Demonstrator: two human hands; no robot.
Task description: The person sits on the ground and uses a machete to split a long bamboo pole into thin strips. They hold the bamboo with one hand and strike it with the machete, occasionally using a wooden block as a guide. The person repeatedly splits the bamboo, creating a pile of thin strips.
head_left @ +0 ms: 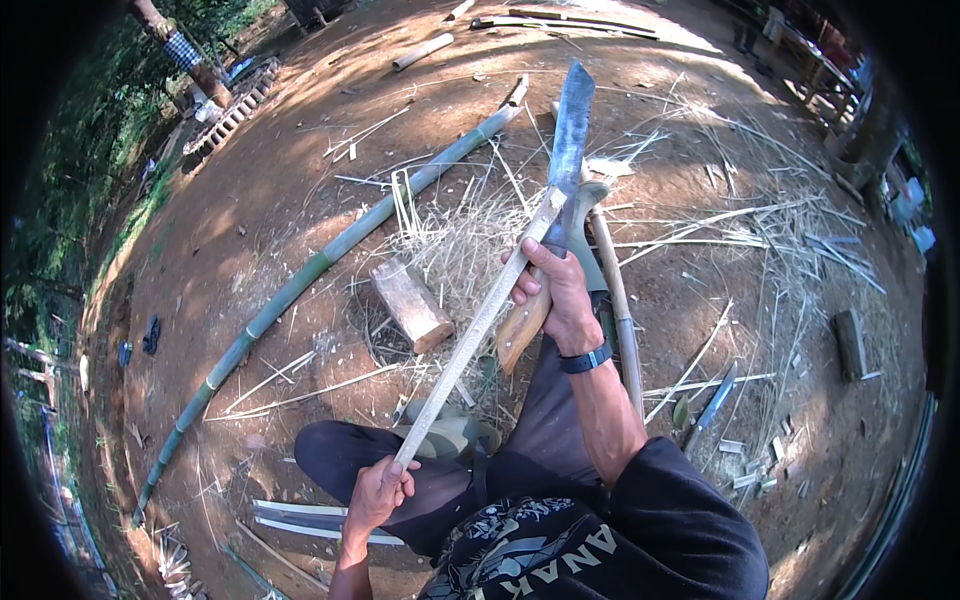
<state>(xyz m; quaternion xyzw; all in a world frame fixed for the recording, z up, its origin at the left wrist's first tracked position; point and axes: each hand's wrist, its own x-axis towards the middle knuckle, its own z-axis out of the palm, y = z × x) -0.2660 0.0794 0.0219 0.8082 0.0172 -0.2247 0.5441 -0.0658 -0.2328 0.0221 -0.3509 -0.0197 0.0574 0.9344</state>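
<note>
A long pale bamboo strip (468,348) runs slantwise from my lap up to the machete. Its lower end is in my left hand (378,492), fingers closed round it. My right hand (556,288), with a dark watch on the wrist, grips the machete (571,135) near where the blade meets the handle. The wide wooden handle (525,328) juts out below that hand, and the grey blade points away from me. The strip's upper part passes under my right thumb, and its far end lies against the base of the blade.
A wood block (411,305) lies among pale shavings (468,240) ahead of me. The long green bamboo pole (300,280) stretches across the left. A thinner pole (617,300) lies by my right leg. At right are a blue-and-dark knife-like tool (712,405) and a wood piece (850,345).
</note>
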